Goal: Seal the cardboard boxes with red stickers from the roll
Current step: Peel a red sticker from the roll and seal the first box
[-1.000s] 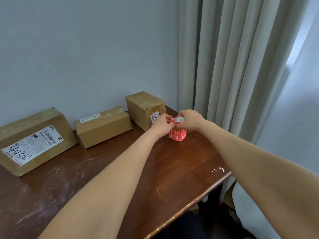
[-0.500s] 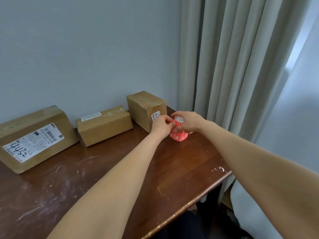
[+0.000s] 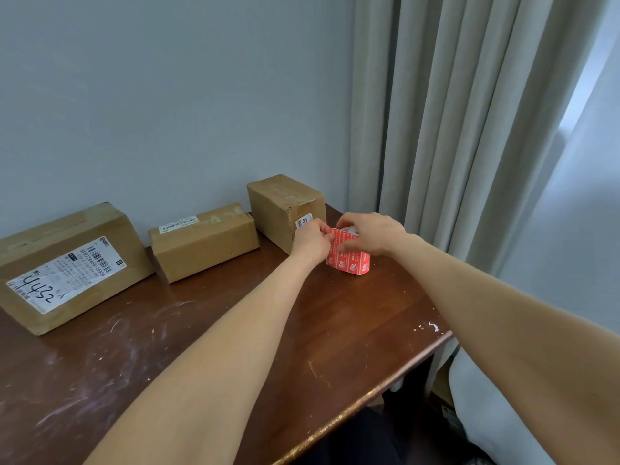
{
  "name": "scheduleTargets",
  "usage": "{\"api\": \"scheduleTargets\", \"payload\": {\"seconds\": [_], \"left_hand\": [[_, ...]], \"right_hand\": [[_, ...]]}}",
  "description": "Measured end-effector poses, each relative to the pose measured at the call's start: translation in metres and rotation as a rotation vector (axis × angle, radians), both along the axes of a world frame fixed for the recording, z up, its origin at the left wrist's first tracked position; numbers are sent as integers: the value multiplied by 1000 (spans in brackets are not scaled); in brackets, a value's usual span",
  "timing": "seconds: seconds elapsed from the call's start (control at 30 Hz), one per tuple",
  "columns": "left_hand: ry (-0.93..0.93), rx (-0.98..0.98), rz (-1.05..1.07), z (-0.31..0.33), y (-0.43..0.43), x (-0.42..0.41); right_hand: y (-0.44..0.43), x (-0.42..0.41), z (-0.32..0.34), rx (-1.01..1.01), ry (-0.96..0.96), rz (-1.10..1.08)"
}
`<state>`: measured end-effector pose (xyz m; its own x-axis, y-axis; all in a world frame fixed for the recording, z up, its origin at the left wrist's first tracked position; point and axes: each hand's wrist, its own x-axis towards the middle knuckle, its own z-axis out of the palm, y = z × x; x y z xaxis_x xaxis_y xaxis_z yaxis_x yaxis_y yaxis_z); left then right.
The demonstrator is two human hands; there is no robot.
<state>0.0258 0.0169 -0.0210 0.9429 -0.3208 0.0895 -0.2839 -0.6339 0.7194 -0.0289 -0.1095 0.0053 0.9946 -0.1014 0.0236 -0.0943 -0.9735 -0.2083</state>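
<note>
A roll of red stickers (image 3: 352,261) stands upright on the brown table (image 3: 335,330) near its back right corner. My right hand (image 3: 372,233) grips the top of the roll. My left hand (image 3: 312,238) pinches the loose red edge of the sticker strip at the roll's upper left. Three cardboard boxes line the wall: a large box (image 3: 67,263) with a white shipping label at the left, a long low box (image 3: 204,241) in the middle, and a taller box (image 3: 285,209) just left of my hands.
A grey curtain (image 3: 453,129) hangs behind and to the right of the roll. The table's front edge (image 3: 369,397) runs diagonally at the lower right, with a drop to the floor beyond it. The tabletop is scratched and marked.
My left hand has pulled the strip's red edge away from the roll, so more red sticker shows between my hands. The boxes have not moved.
</note>
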Motion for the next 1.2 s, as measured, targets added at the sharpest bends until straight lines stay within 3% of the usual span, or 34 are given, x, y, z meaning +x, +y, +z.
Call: {"api": "scheduleTargets", "payload": {"seconds": [0.2, 0.6, 0.9, 1.2], "left_hand": [[-21, 37, 10, -2, 4, 2], [-72, 94, 98, -3, 17, 3], [-154, 119, -169, 4, 22, -9], [-175, 158, -102, 9, 15, -6]], "right_hand": [[4, -1, 0, -2, 34, 68], [3, -4, 1, 76, 56, -9], [4, -7, 0, 9, 10, -40], [5, -7, 1, 5, 46, 63]]}}
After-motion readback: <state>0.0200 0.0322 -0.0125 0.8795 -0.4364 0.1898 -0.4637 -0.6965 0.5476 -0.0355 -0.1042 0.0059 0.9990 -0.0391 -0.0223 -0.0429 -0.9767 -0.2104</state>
